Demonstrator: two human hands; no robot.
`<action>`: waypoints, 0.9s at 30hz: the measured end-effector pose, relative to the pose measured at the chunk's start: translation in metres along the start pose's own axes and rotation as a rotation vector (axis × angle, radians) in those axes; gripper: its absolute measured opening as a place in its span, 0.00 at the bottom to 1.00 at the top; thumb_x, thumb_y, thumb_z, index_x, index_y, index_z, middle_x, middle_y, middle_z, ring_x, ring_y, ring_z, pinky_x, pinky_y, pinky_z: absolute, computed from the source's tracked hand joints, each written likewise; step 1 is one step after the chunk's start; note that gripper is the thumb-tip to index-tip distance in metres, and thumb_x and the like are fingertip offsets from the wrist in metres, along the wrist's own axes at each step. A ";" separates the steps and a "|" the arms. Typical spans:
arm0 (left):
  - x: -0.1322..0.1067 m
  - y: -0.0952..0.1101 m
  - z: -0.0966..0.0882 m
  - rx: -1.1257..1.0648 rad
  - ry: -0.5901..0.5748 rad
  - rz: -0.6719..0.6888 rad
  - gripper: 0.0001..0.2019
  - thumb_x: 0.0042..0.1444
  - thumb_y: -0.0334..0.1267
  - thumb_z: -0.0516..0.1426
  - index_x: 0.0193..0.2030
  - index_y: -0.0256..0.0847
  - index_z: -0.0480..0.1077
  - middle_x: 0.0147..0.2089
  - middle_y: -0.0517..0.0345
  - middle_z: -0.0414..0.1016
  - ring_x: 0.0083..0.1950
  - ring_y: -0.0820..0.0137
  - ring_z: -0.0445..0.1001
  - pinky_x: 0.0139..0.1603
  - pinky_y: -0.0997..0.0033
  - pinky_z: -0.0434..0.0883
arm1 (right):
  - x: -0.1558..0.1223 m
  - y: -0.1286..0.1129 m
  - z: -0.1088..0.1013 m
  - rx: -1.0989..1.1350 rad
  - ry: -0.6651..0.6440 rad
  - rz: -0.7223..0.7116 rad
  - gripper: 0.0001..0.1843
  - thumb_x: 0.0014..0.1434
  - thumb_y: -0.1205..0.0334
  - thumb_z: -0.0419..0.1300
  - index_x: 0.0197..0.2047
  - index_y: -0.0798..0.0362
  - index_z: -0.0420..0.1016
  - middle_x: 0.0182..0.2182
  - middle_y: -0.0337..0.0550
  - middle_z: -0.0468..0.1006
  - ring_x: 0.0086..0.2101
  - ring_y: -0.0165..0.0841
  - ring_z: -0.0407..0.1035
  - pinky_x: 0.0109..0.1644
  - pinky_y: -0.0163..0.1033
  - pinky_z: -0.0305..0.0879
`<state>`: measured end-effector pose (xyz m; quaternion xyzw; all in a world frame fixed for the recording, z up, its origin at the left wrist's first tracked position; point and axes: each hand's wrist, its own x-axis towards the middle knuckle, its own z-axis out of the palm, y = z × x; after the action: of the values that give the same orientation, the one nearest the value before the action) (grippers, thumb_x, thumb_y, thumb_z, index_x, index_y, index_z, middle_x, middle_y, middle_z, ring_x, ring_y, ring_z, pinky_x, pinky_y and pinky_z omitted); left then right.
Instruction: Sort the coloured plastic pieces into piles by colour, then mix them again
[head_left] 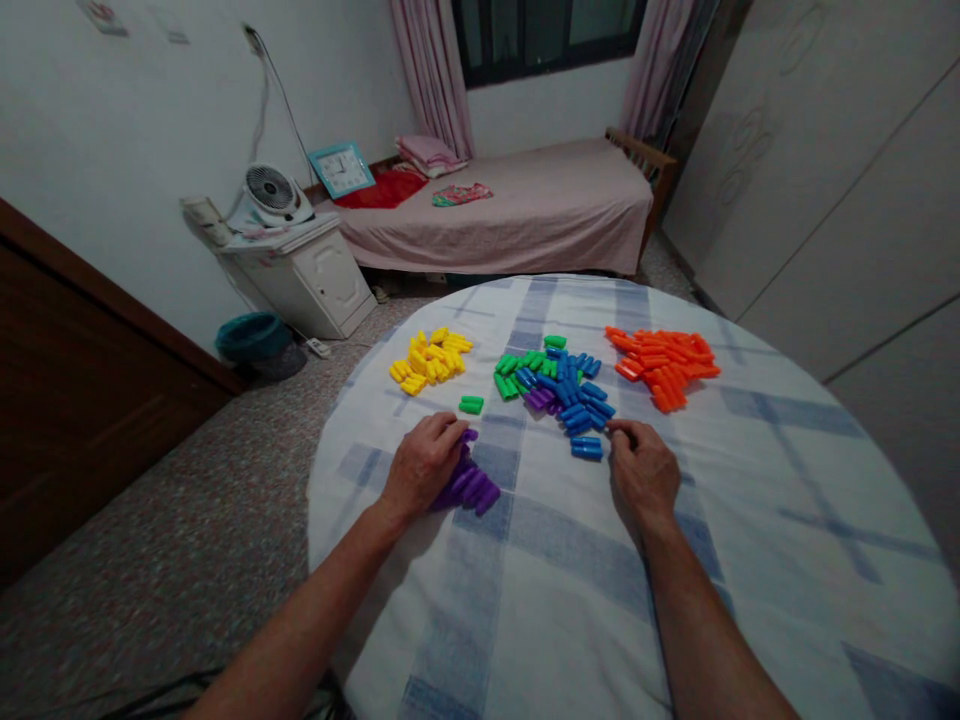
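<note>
One bin (259,338), interior unseen | purple pieces (472,488) part-covered by left hand (424,462) | blue pieces (574,392) beside right hand (645,470) | both grips indeterminable

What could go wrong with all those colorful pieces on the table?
The blue pieces are crowded against the green pieces and a few purple pieces, so the colors might get mixed up. The left hand is right by the bigger purple pile, so it could knock some loose. The right hand is close beside the blue ones, so a bump might scatter them.
</note>
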<state>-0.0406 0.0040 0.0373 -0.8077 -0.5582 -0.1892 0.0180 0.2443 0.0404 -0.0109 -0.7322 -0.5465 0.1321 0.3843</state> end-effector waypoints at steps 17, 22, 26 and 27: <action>0.034 0.036 0.018 -0.118 0.041 0.056 0.14 0.58 0.31 0.52 0.50 0.41 0.70 0.54 0.49 0.68 0.56 0.62 0.64 0.58 0.59 0.64 | -0.001 -0.001 -0.001 0.010 -0.014 0.009 0.18 0.57 0.59 0.48 0.40 0.50 0.77 0.39 0.42 0.78 0.36 0.34 0.67 0.38 0.37 0.54; 0.084 0.063 0.050 -0.124 -0.106 0.092 0.22 0.54 0.31 0.55 0.57 0.40 0.64 0.59 0.45 0.63 0.58 0.59 0.63 0.57 0.58 0.64 | 0.000 0.001 0.000 0.011 -0.020 0.009 0.18 0.57 0.59 0.48 0.40 0.50 0.77 0.39 0.42 0.78 0.36 0.34 0.68 0.38 0.37 0.55; 0.104 0.070 0.065 -0.071 -0.145 0.043 0.19 0.55 0.30 0.55 0.55 0.41 0.66 0.56 0.47 0.65 0.55 0.59 0.63 0.55 0.57 0.64 | 0.000 0.002 0.001 0.020 -0.020 -0.008 0.18 0.57 0.59 0.47 0.40 0.51 0.77 0.39 0.43 0.78 0.37 0.34 0.68 0.39 0.37 0.55; 0.105 0.071 0.066 -0.055 -0.142 0.024 0.18 0.55 0.30 0.54 0.53 0.41 0.67 0.54 0.48 0.66 0.54 0.59 0.64 0.55 0.57 0.64 | 0.000 0.002 0.001 0.021 -0.021 -0.006 0.18 0.57 0.59 0.47 0.40 0.51 0.77 0.40 0.43 0.78 0.37 0.34 0.68 0.39 0.37 0.55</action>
<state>0.0744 0.0875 0.0236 -0.8259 -0.5428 -0.1464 -0.0417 0.2449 0.0404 -0.0129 -0.7252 -0.5511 0.1442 0.3867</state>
